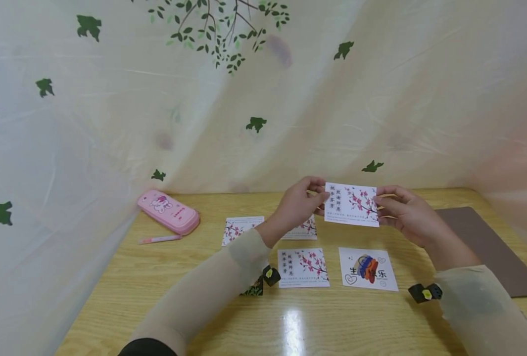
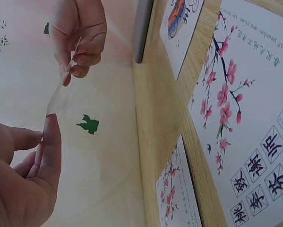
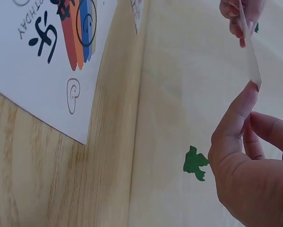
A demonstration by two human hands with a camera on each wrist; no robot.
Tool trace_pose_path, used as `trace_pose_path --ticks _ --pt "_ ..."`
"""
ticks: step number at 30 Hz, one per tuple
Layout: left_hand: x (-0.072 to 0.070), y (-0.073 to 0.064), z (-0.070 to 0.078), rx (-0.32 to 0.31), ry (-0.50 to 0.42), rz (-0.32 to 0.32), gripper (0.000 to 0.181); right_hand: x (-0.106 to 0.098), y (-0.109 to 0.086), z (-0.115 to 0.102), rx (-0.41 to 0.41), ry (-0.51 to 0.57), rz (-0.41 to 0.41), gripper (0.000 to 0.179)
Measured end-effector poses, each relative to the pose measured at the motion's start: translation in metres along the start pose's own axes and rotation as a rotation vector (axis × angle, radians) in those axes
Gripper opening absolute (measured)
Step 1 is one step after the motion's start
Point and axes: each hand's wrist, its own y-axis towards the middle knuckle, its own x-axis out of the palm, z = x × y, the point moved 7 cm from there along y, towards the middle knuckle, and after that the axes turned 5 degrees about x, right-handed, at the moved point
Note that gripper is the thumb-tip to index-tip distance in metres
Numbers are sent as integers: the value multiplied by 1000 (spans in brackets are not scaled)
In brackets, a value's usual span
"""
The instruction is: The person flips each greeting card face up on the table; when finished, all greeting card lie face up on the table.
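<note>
A white card with pink blossoms and dark characters (image 1: 351, 204) is held up off the table, its printed face toward the head camera. My left hand (image 1: 302, 200) pinches its left edge between thumb and fingers. At the opposite edge my right hand (image 1: 407, 215) pinches it the same way. Both wrist views show the card (image 2: 63, 85) nearly edge-on. Below it on the table lie a matching blossom card (image 1: 303, 268) and a birthday card (image 1: 367, 269) with coloured stripes. Two more blossom cards, one at the left (image 1: 236, 228), are partly hidden by my left hand and forearm.
A pink pencil case (image 1: 168, 211) lies at the table's back left, with a pen (image 1: 160, 239) in front of it. To the right is a flat grey-brown board (image 1: 490, 252). A dark green card (image 1: 253, 288) shows partly under my left forearm. A leaf-printed curtain (image 1: 201, 123) hangs behind.
</note>
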Motion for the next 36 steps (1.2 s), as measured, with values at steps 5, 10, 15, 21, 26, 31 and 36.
trace_pose_path --ticks 5,10,15,21,26,31,36 --pt "3 4 -4 -26 12 -2 35 0 1 0 28 -153 68 36" --pt "14 11 -13 -69 99 -27 40 -5 4 -2 50 -319 166 50" --pt "26 15 -24 -123 305 -83 43 -8 10 5 93 -407 189 46" --pt "36 18 -36 -147 519 -206 21 -8 20 19 162 -479 135 44" --pt "38 16 -42 -189 512 -215 29 -6 27 27 202 -556 108 50" --pt "41 14 -45 -213 495 -240 32 -1 32 33 234 -665 69 57" --pt "45 12 -44 -201 520 -282 29 3 28 36 279 -671 46 63"
